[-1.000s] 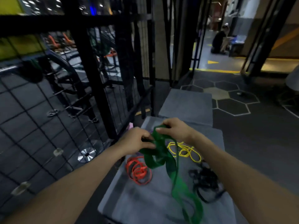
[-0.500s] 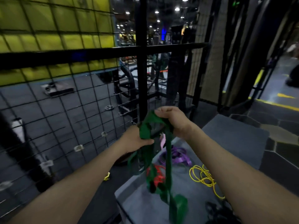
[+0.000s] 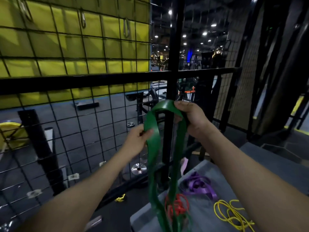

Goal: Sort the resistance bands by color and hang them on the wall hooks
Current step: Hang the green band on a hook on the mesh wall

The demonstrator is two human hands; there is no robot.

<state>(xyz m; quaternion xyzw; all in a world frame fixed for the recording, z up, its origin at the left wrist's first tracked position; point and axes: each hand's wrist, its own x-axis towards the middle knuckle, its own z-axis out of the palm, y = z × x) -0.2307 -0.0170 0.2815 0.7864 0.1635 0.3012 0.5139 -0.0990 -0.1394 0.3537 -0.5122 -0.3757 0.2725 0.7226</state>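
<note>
head: two hands grip one green band (image 3: pixel 151 144)

I see a dim room. Small ceiling lights (image 3: pixel 204 33) glow far back. The picture is blurry on the left, and straight bars bend near the edges.

Green band (image 3: pixel 153 148) lower loop cut off by bottom edge; hooks (image 3: pixel 126 29) on mesh blurred.

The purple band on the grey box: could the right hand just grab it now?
Probably not at once: the right hand grips the green band. The purple band lies uncovered below it.
</note>
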